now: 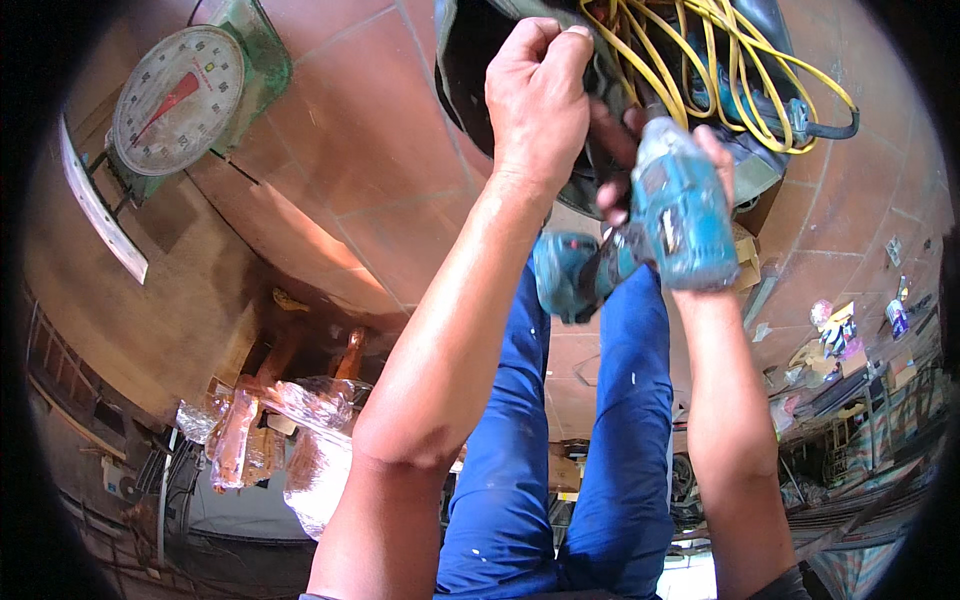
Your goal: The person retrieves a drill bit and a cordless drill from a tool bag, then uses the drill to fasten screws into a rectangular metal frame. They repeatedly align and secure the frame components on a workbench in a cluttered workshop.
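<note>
In my right hand point(722, 160) is a teal cordless impact driver point(685, 215), its nose pointing away from me and its battery to the left. The driver hides much of that hand, and motion smears the fingers at its side. My left hand point(540, 95) is closed in a fist at the mouth of a dark grey-green tool bag point(447, 60), seemingly gripping its fabric. Loops of yellow cord point(710, 50) lie in the bag's right part. Beside them is a teal power tool point(765, 108) with a dark end, partly under the cord.
A green dial scale point(178, 100) stands at the far left, near a pale curved strip point(95, 205). Plastic-wrapped items point(270, 425) lie at the lower left. Small packages and scraps point(840, 335) litter the tiled floor point(380, 160) at right. My blue-trousered legs point(505, 440) are below.
</note>
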Motion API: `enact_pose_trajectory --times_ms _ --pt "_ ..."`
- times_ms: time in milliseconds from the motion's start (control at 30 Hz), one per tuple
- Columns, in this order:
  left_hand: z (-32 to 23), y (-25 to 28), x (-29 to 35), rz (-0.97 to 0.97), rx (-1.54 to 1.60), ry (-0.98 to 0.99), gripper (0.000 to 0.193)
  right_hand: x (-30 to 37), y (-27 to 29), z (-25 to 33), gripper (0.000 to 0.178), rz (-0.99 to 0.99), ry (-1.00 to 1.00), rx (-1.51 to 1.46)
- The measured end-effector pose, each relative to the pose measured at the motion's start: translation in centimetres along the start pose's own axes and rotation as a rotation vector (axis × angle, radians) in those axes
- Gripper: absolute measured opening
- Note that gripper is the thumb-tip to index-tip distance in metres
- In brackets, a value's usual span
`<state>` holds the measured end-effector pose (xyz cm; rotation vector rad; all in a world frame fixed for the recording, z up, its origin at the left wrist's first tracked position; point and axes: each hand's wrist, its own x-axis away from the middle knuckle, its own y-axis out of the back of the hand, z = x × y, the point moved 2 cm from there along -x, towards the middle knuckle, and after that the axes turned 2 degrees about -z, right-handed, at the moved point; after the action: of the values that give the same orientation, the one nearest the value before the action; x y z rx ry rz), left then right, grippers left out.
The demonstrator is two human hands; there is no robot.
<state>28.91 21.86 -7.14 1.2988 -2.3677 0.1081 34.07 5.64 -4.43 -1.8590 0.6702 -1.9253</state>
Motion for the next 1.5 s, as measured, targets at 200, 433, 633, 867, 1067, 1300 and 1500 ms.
enact_pose_trajectory --times_ms 200,433,633,867,1067,1300,1500 --pt "4.1 6.0 -0.2 0.073 -0.814 0.056 0.036 -0.8 1.0 5.1 0.089 0.255 0.217 0.053" --pt "4.5 3.3 -4.8 0.441 -1.335 0.165 0.029 -0.4 1.3 5.7 0.092 0.356 0.173 0.124" --pt "14.4 3.1 -10.0 1.218 -2.164 -0.49 0.069 -0.5 1.2 1.7 0.099 0.537 0.037 -0.091" --pt "9.5 5.4 -4.0 0.496 -1.376 -0.162 0.065 -0.6 0.8 1.1 0.091 0.374 -0.044 -0.207" --pt "4.2 7.5 16.7 0.602 -0.453 0.301 0.062 -2.1 3.0 -0.8 0.048 0.36 0.421 -0.085" --pt "6.3 8.6 24.8 0.818 0.116 0.903 0.058 7.9 4.4 -5.5 0.069 0.087 0.128 -0.358" --pt "9.5 7.4 16.6 0.975 0.166 0.83 0.055 16.6 7.3 -8.6 0.073 0.046 0.088 -0.512"
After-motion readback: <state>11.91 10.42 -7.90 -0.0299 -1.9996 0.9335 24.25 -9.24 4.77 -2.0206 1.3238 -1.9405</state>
